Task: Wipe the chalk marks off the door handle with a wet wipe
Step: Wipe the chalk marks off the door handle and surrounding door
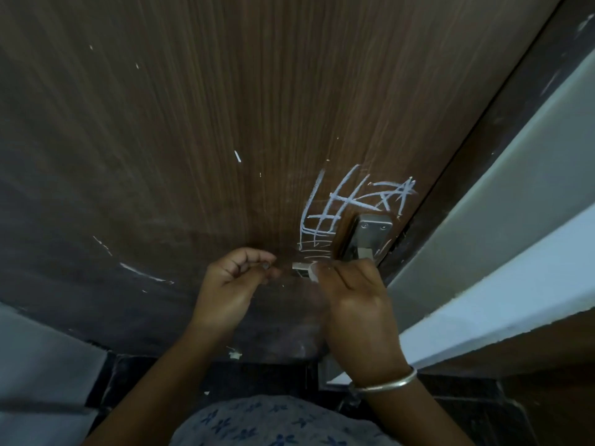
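A: Nearest first, then. The right hand [355, 284] is closed over the door handle [302, 268], with something pale under the fingers; I cannot tell if that is the wet wipe. Only the lever's free end shows, sticking out at nine o'clock from the knuckles.

B: And the left hand [231, 278]?

A: Just beside the lever tip, at its nine o'clock, fingers curled in a loose pinch. Whether it holds anything I cannot tell.

B: What could go wrong?

A: Pressing hard on the lever could turn it and swing the door [225, 123], so the rubbing skids. The right hand also hides the lever, so any chalk left under it goes unseen.

B: Further out?

A: The metal plate [370, 233] sits at twelve o'clock from the right hand. The chalk marks [347, 204] are scrawled on the wood at eleven to twelve o'clock beyond it, and a damp cloth could smear them. The frame [483, 175] crowds in at two o'clock.
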`<state>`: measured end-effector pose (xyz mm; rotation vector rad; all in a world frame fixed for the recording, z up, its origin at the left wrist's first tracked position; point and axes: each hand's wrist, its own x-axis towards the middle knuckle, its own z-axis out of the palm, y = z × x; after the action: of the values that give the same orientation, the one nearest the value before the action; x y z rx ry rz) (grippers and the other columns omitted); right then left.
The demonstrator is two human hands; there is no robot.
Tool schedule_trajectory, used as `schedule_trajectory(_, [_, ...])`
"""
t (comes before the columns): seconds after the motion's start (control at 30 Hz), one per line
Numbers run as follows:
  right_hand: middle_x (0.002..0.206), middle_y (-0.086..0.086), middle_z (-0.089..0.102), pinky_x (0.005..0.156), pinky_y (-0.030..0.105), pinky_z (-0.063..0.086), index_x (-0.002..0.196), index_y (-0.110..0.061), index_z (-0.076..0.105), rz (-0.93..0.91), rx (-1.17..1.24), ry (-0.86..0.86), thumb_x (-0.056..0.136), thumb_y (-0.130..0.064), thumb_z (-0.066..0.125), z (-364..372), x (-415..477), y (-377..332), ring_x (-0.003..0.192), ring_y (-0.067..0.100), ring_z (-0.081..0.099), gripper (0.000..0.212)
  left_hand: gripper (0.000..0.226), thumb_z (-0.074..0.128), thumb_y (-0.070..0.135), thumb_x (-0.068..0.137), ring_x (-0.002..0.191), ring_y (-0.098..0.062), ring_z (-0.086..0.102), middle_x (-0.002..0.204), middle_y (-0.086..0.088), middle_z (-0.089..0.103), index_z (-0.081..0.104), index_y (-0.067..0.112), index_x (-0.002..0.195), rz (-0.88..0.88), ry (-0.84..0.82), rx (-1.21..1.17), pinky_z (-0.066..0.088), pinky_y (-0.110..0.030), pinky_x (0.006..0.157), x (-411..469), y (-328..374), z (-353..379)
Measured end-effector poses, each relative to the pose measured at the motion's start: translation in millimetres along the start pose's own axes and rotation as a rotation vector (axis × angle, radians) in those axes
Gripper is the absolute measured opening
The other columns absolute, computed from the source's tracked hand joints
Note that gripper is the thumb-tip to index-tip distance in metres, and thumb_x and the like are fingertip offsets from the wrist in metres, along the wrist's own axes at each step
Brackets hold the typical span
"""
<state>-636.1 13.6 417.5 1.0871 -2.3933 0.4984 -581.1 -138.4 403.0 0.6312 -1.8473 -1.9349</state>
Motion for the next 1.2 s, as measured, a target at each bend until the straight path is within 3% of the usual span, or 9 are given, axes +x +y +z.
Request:
schedule_trajectory(0.07, [0.082, 0.008, 0.069, 0.069, 0.030, 0.051, 0.088, -0.008, 0.072, -0.019, 0.010, -0.004, 0.072, -0.002, 0.062, 4.1, 3.4, -6.3, 0.075, 0.026, 0.061, 0.019, 0.020, 0.053, -0.003, 0.087, 0.062, 0.002, 0.064, 0.064, 0.005, 0.071, 0.067, 0.011, 0.085, 0.001, 0.005, 0.006, 0.047, -0.009, 0.058, 0.1, -0.8, -0.2])
schedule_trajectory(0.17, [0.084, 0.008, 0.069, 0.069, 0.031, 0.053, 0.087, -0.008, 0.071, -0.088, 0.035, -0.022, 0.081, -0.009, 0.052, 11.3, 12.1, -24.0, 0.076, 0.024, 0.062, 0.020, 0.020, 0.052, -0.006, 0.086, 0.059, 0.002, 0.061, 0.062, 0.007, 0.069, 0.066, 0.008, 0.084, 0.017, -0.012, 0.011, 0.046, -0.009, 0.056, -0.6, 0.7, 1.8])
schedule_trajectory(0.37, [0.084, 0.007, 0.069, 0.071, 0.028, 0.051, 0.086, -0.010, 0.071, -0.184, 0.034, -0.046, 0.086, -0.014, 0.053, 17.0, 2.7, -36.8, 0.077, 0.021, 0.061, 0.018, 0.023, 0.054, -0.007, 0.085, 0.060, -0.001, 0.058, 0.070, -0.004, 0.063, 0.065, 0.012, 0.085, 0.088, 0.038, 0.067, 0.048, -0.013, 0.060, 0.5, 3.6, -6.2])
schedule_trajectory(0.53, [0.090, 0.007, 0.070, 0.071, 0.028, 0.051, 0.092, -0.010, 0.071, -0.166, 0.059, 0.038, 0.085, -0.019, 0.052, 6.8, -1.3, -26.0, 0.080, 0.022, 0.062, 0.021, 0.021, 0.057, -0.006, 0.084, 0.054, 0.003, 0.053, 0.054, 0.012, 0.061, 0.064, 0.014, 0.083, 0.114, 0.027, 0.103, 0.044, -0.009, 0.056, -2.5, 0.8, -11.1])
schedule_trajectory(0.7, [0.078, 0.008, 0.068, 0.066, 0.033, 0.050, 0.088, -0.009, 0.071, -0.019, -0.008, 0.055, 0.078, -0.007, 0.051, 3.3, 16.4, -10.5, 0.073, 0.027, 0.059, 0.022, 0.022, 0.057, -0.006, 0.083, 0.054, 0.002, 0.053, 0.054, 0.011, 0.060, 0.064, 0.015, 0.082, 0.137, 0.017, 0.100, 0.043, -0.009, 0.055, -0.2, -0.5, -12.7])
schedule_trajectory(0.87, [0.082, 0.008, 0.069, 0.064, 0.031, 0.053, 0.088, -0.009, 0.071, -0.144, 0.048, 0.017, 0.081, -0.011, 0.058, 13.3, 17.9, -29.1, 0.076, 0.025, 0.061, 0.015, 0.024, 0.055, -0.004, 0.085, 0.056, 0.001, 0.054, 0.058, 0.010, 0.062, 0.064, 0.018, 0.084, 0.162, -0.016, 0.103, 0.044, -0.011, 0.055, 2.8, -0.7, -12.9])
schedule_trajectory(0.97, [0.083, 0.007, 0.069, 0.062, 0.028, 0.052, 0.090, -0.010, 0.067, -0.170, 0.094, 0.089, 0.086, -0.017, 0.054, 13.6, 14.0, -34.3, 0.074, 0.021, 0.062, 0.014, 0.012, 0.054, 0.009, 0.086, 0.060, -0.003, 0.060, 0.065, 0.005, 0.067, 0.065, 0.014, 0.086, 0.139, -0.053, 0.005, 0.049, -0.015, 0.057, 1.3, 2.5, -11.7])
schedule_trajectory(1.07, [0.092, 0.010, 0.069, 0.071, 0.028, 0.055, 0.091, -0.011, 0.062, -0.208, 0.137, 0.110, 0.088, -0.018, 0.059, 14.8, 5.2, -33.8, 0.080, 0.022, 0.064, 0.008, 0.021, 0.056, 0.028, 0.075, 0.066, -0.004, 0.063, 0.071, 0.005, 0.069, 0.065, 0.015, 0.089, 0.121, -0.095, -0.041, 0.051, -0.016, 0.058, -0.9, 5.3, -12.3])
schedule_trajectory(1.2, [0.093, 0.011, 0.068, 0.069, 0.031, 0.055, 0.097, -0.011, 0.050, -0.246, 0.180, 0.076, 0.091, -0.016, 0.056, 18.4, -2.7, -32.7, 0.081, 0.024, 0.065, 0.010, 0.025, 0.062, 0.027, 0.070, 0.074, -0.009, 0.067, 0.080, 0.002, 0.072, 0.068, 0.017, 0.092, 0.082, -0.185, -0.079, 0.053, -0.018, 0.063, -4.9, 4.3, -12.8])
